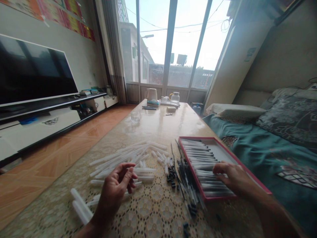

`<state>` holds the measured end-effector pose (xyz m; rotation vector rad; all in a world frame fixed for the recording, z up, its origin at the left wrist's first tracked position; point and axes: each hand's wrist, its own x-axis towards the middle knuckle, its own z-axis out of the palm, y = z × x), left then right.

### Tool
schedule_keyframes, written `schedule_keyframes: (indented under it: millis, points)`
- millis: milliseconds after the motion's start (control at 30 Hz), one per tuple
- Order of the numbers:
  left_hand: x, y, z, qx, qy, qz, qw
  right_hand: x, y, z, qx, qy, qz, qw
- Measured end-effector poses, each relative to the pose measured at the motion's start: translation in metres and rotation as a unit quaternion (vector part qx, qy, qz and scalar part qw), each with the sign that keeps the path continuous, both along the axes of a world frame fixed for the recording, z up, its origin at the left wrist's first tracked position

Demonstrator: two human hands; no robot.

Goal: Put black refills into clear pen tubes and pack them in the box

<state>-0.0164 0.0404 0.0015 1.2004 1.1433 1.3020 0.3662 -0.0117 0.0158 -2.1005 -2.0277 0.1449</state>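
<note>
My left hand (121, 180) hovers over a spread of white, translucent tubes (123, 153), its fingers loosely curled and apart, with nothing visible in them. My right hand (234, 177) reaches into a shallow box with a pink-red rim (252, 178). Its thumb and fingers bend down around a slim white pen-like tube in the row; the fingertips partly hide it. Other slim white tubes with dark ends (198, 148) lie side by side in the box. Thin black rods (182, 178) and small black caps (171, 177) are heaped between the tubes and the box.
Two thicker white tubes (80, 206) lie near the table's left edge. Further off on the patterned table (163, 127) stand a clear glass (135, 117), a kettle (151, 94) and a glass pitcher (175, 97). A sofa (244, 138) borders the right side.
</note>
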Motion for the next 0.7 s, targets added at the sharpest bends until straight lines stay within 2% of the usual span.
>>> schedule_keyframes:
  millis: [167, 267, 333, 400, 500, 700]
  points:
    - [-0.004, 0.003, 0.002, 0.007, -0.013, 0.026, 1.0, -0.009, 0.004, 0.004, 0.013, 0.015, -0.006, 1.0]
    - [-0.005, 0.003, 0.005, -0.001, -0.029, 0.044, 0.999, -0.04, 0.01, 0.012, 0.09, 0.042, 0.009, 0.995]
    - [-0.006, 0.003, 0.006, -0.015, -0.051, 0.056, 0.997, -0.072, 0.015, 0.013, 0.132, 0.08, 0.059, 0.986]
    - [-0.008, 0.005, 0.007, -0.039, -0.081, 0.065, 0.994, -0.107, 0.021, 0.009, 0.126, 0.121, 0.115, 0.978]
    - [-0.011, 0.008, 0.008, -0.079, -0.125, 0.074, 0.986, -0.152, 0.027, -0.006, 0.112, 0.121, 0.157, 0.974]
    - [-0.012, 0.008, 0.01, -0.11, -0.168, 0.079, 0.976, -0.194, 0.042, -0.027, 0.109, 0.068, 0.144, 0.981]
